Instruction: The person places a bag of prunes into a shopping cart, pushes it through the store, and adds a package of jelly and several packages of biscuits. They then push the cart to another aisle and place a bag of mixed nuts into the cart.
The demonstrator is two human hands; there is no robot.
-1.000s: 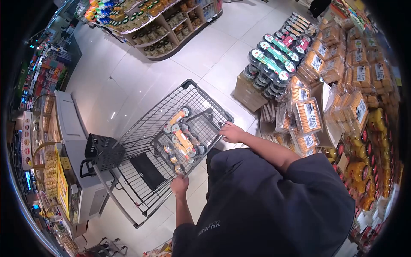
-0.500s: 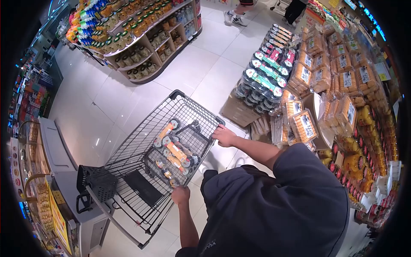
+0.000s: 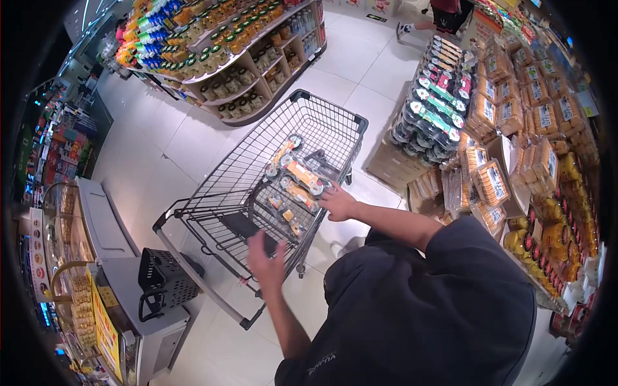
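Observation:
A black wire shopping cart (image 3: 222, 168) stands in front of me at an angle, its handle bar (image 3: 199, 280) toward the lower left. Several orange-labelled packs of round containers (image 3: 302, 175) lie inside it. My right hand (image 3: 338, 202) is on the cart's near side rail, fingers curled over it; the fingertips are partly hard to see. Near the handle end, my left hand (image 3: 265, 260) is raised over the near rail, slightly blurred, with fingers apart and nothing in them. A dark flap (image 3: 239, 226) lies at the cart's rear, just beyond that hand.
A black shopping basket (image 3: 166, 283) is beside the grey counter (image 3: 112, 219) at left. Stacked green-labelled packs (image 3: 438, 109) and bagged biscuits (image 3: 492, 183) border the right. A curved jar shelf (image 3: 241, 90) stands ahead. Another person's leg (image 3: 421, 26) is at the top.
My left hand has let go of the rail and lifted. The cart has turned and moved up and right in view, away from the basket. My right hand is now further back along the rail.

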